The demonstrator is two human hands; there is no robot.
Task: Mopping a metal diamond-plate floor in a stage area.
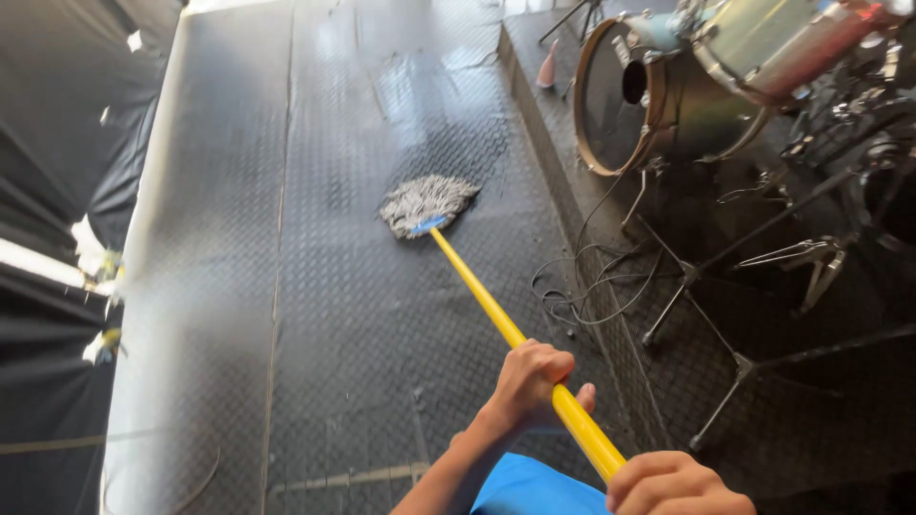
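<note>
- head view shows a mop with a yellow handle (pixel 487 305) running from the lower right up toward the middle of the frame, tilted low over the floor.
- its grey string mop head (pixel 426 203) lies flat and fanned out on the dark diamond-plate floor (pixel 315 315), joined to the handle by a small blue clamp (pixel 428 227).
- left hand (pixel 532 383) wraps around the handle partway down, fingers curled tight and pressed together, thumb tip showing on the far side of the pole.
- right hand (pixel 673 484) grips the near end of the handle at the bottom edge of the frame, fingers closed over it in a fist.
- blue cloth (pixel 530 488) shows below the left forearm.
- to the right of the mop the floor steps up to a raised platform (pixel 611 315), with black cables (pixel 582 286) hanging loosely over its edge.
- on the platform stands a bass drum (pixel 649 95) on its side, with another drum (pixel 773 43) above it and metal stands (pixel 744 286) spread around.
- a small pale cone (pixel 548 67) stands further back on the platform.
- black sheeting (pixel 57 124) hangs along the left edge; no labels or signs can be made out.
</note>
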